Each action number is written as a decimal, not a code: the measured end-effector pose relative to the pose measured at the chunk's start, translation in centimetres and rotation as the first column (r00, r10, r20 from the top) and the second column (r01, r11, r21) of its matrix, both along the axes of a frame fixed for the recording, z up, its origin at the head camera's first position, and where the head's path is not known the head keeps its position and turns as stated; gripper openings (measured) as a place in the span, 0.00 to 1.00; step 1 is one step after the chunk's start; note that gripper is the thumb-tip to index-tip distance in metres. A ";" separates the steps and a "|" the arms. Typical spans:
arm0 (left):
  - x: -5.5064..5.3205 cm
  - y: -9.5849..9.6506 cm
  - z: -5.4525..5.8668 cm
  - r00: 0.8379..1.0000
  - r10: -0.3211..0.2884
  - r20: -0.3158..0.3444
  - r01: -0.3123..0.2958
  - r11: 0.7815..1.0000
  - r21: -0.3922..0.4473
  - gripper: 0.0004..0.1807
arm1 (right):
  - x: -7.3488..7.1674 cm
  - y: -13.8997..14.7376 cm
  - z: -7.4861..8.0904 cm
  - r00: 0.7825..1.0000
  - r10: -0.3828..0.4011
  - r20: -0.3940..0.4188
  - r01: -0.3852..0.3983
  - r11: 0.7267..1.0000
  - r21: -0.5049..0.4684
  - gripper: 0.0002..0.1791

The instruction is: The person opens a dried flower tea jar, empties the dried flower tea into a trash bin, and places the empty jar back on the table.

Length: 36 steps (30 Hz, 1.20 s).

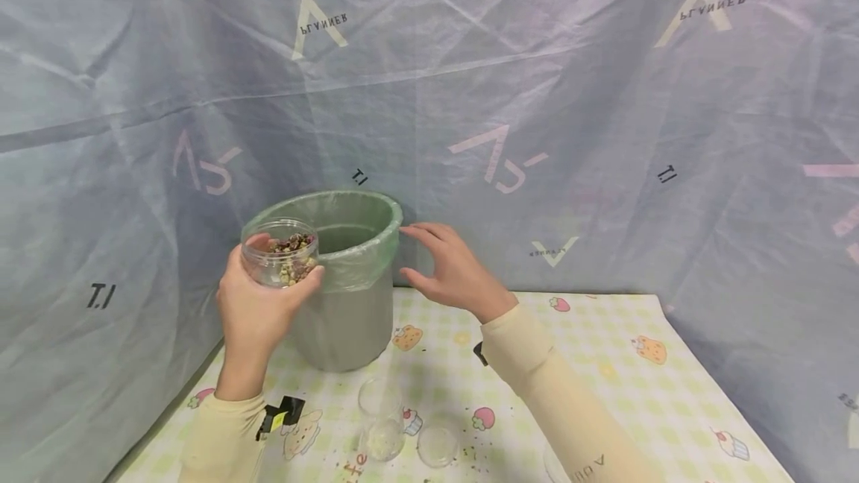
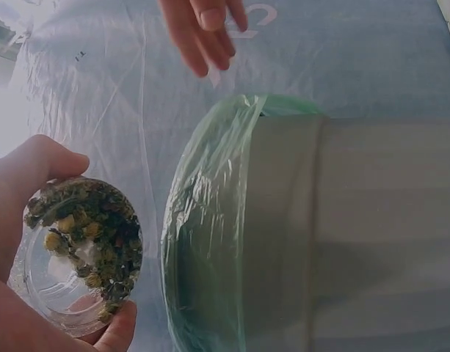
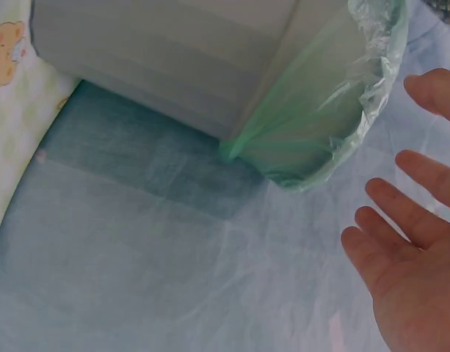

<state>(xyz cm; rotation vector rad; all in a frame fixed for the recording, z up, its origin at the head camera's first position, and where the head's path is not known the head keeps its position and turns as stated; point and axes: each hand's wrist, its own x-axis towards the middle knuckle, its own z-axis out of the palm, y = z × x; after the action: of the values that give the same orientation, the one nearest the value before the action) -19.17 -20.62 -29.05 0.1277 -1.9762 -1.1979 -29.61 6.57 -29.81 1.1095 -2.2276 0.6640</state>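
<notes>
My left hand (image 1: pixel 258 311) grips a clear plastic jar (image 1: pixel 268 272) over the near left rim of a grey trash bin (image 1: pixel 345 326). Dried flower buds and leaves (image 2: pixel 92 227) lie along one side inside the tilted jar, seen through its wall in the left wrist view. A thin green bag (image 1: pixel 359 267) lines the bin and folds over its rim. Beside the bin's right rim, my right hand (image 1: pixel 459 270) is held up with fingers spread and nothing in them; the right wrist view shows its fingers (image 3: pixel 401 209) apart from the bag.
Clear round lids or dishes (image 1: pixel 438 444) lie on the checked tablecloth (image 1: pixel 590 393) in front of the bin, with dark crumbs scattered near them. A grey-blue cloth sheet (image 1: pixel 604 133) hangs close behind the bin and along both sides.
</notes>
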 end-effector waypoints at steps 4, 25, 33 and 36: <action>-0.4 -0.2 0.3 0.999 -0.018 0.028 0.017 1.000 0.010 0.47 | -0.5 -1.2 0.7 0.999 0.036 -0.014 -0.035 0.999 0.019 0.34; -0.8 -1.5 1.3 0.998 -0.006 0.068 0.009 0.999 -0.044 0.47 | -2.1 -5.3 0.8 0.992 0.123 0.023 -0.124 0.991 0.054 0.19; -1.0 -1.6 2.3 0.996 0.006 0.083 0.002 0.995 -0.098 0.43 | -2.1 -5.8 0.6 0.996 0.081 -0.025 -0.081 0.997 0.020 0.14; -1.0 -1.6 2.6 0.995 0.009 0.100 0.001 0.995 -0.100 0.43 | -2.0 -6.0 0.7 0.997 0.067 -0.031 -0.066 0.998 0.023 0.14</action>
<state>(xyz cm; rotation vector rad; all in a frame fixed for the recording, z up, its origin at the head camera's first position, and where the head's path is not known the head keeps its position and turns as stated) -20.20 -22.26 -26.46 0.1432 -2.1181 -1.1065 -31.66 0.52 -29.16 1.2012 -2.1847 0.6460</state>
